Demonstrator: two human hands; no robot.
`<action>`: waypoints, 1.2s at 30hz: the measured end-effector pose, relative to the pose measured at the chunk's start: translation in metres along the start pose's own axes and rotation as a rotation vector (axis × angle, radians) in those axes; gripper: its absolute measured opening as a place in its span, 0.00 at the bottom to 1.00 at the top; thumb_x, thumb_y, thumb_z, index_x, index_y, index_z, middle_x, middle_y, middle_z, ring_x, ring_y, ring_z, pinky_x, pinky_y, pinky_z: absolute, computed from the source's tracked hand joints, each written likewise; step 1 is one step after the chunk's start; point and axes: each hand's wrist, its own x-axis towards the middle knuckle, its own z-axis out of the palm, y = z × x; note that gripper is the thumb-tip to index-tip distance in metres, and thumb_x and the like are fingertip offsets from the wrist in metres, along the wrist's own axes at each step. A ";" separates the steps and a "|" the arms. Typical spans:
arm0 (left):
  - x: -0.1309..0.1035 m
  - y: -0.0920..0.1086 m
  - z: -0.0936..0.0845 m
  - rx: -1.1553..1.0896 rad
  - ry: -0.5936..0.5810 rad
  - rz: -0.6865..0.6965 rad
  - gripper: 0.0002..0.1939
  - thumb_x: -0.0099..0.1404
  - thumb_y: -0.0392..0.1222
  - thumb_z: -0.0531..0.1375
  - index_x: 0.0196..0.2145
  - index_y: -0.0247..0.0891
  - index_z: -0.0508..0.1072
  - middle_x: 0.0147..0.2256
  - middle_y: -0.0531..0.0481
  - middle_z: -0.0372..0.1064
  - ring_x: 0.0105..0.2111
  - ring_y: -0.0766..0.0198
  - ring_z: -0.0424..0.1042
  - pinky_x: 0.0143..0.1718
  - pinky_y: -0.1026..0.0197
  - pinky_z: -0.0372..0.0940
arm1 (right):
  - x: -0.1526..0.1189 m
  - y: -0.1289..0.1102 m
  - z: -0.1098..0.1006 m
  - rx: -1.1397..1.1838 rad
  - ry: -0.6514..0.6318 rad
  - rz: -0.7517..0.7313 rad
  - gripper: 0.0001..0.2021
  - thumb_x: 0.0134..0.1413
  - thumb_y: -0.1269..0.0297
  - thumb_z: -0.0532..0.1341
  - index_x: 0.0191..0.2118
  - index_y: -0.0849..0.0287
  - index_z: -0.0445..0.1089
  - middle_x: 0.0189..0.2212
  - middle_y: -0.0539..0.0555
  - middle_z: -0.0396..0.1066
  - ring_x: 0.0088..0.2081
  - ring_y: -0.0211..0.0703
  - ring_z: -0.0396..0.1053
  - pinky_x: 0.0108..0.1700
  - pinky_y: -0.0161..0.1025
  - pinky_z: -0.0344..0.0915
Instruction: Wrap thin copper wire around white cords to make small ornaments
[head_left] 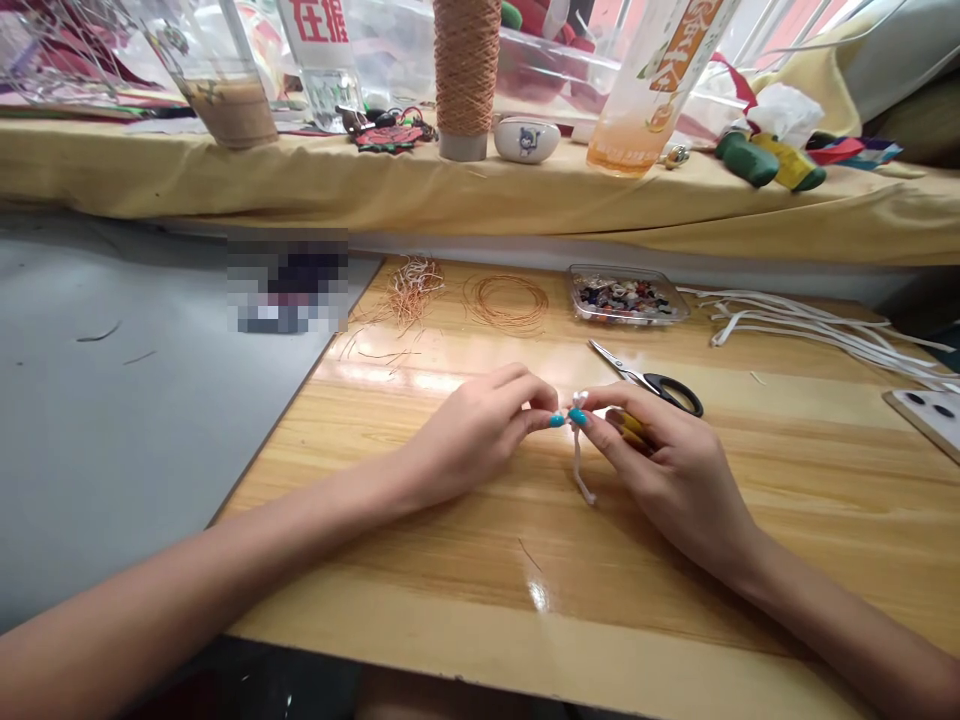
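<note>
Above the middle of the wooden table, my left hand [495,425] and my right hand [660,450] meet at their fingertips. Both pinch a short white cord [577,465], whose loose end hangs down toward the tabletop. The knotted upper part of the cord is small and partly hidden by my fingers. Something yellow [628,428] shows under the curled fingers of my right hand; whether it is held there is unclear. Just beyond my right hand lie scissors [637,378] with black handles, blades pointing away to the left.
Behind my hands lie a bundle of thin cords [414,290], a coil of brown wire [510,303], a clear box of beads [626,298] and white strips [810,335]. A phone [926,420] sits at the right edge. Cups and a thread spool [465,80] stand on the cloth-covered shelf [375,195].
</note>
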 end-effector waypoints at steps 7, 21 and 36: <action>0.000 0.004 0.003 -0.213 0.089 -0.046 0.08 0.58 0.40 0.54 0.36 0.34 0.64 0.31 0.50 0.67 0.24 0.73 0.64 0.25 0.68 0.60 | 0.000 -0.001 0.000 0.184 0.127 0.188 0.08 0.50 0.61 0.54 0.33 0.58 0.66 0.24 0.50 0.66 0.21 0.32 0.60 0.20 0.31 0.55; -0.004 0.001 0.006 0.177 0.245 0.316 0.03 0.59 0.36 0.53 0.32 0.34 0.62 0.28 0.52 0.64 0.26 0.73 0.63 0.26 0.69 0.62 | 0.002 -0.007 -0.005 0.315 0.007 0.254 0.09 0.49 0.60 0.56 0.31 0.58 0.68 0.15 0.46 0.58 0.19 0.33 0.59 0.20 0.32 0.56; -0.004 0.002 0.004 0.178 0.190 0.323 0.03 0.60 0.36 0.52 0.31 0.33 0.64 0.28 0.50 0.65 0.26 0.72 0.63 0.28 0.68 0.61 | -0.001 -0.005 -0.003 0.205 0.008 0.207 0.09 0.48 0.60 0.56 0.33 0.57 0.69 0.23 0.49 0.67 0.23 0.35 0.63 0.23 0.32 0.59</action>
